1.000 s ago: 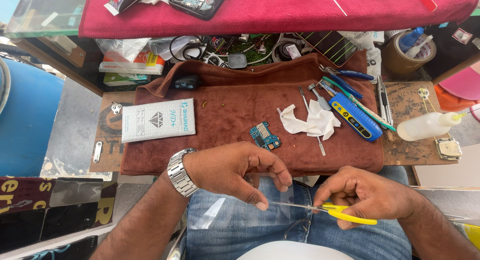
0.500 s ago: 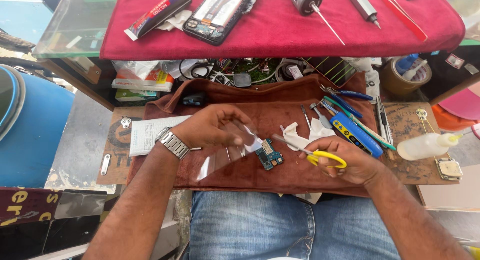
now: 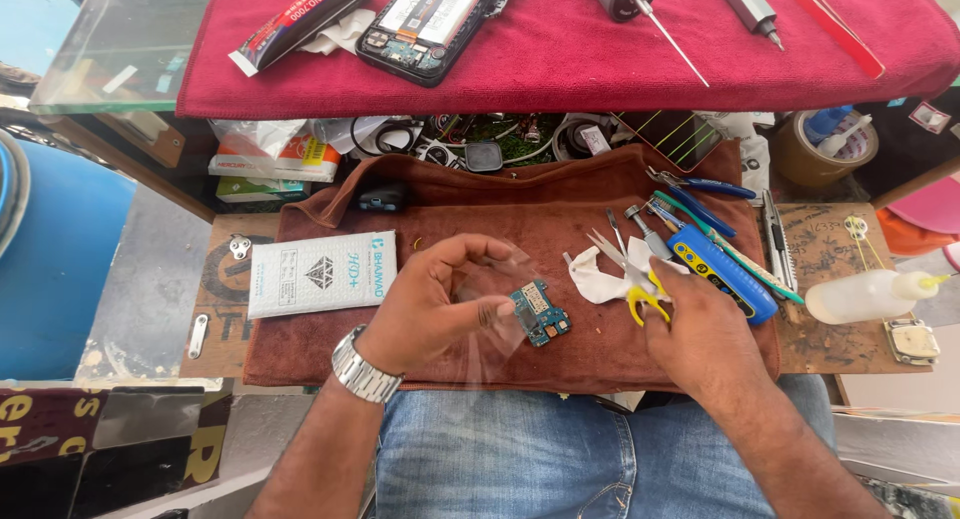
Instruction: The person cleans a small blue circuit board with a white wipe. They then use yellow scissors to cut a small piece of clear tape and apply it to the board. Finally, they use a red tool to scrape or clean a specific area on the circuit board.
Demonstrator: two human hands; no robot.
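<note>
My left hand point(image 3: 435, 304) pinches a small piece of clear plastic film point(image 3: 492, 324) just above the brown cloth point(image 3: 440, 209). A little blue circuit board point(image 3: 541, 315) lies on the cloth right beside those fingertips. My right hand point(image 3: 700, 334) grips yellow-handled scissors point(image 3: 640, 301), whose blades point toward a crumpled white tissue point(image 3: 598, 281). The scissors sit low over the cloth, next to the row of tools. A metal watch point(image 3: 362, 371) is on my left wrist.
A white flat packet point(image 3: 320, 274) lies at the cloth's left. A blue tool point(image 3: 722, 275), pliers point(image 3: 700, 189) and tweezers point(image 3: 612, 241) lie at its right, beside a clear squeeze bottle point(image 3: 868, 295). Above, a red cloth point(image 3: 560, 59) holds an opened phone point(image 3: 430, 24) and a screwdriver point(image 3: 640, 9).
Both hands have risen from my lap to the brown cloth. The right hand carried the scissors over to the tissue and tools. The left brought the clear film next to the circuit board.
</note>
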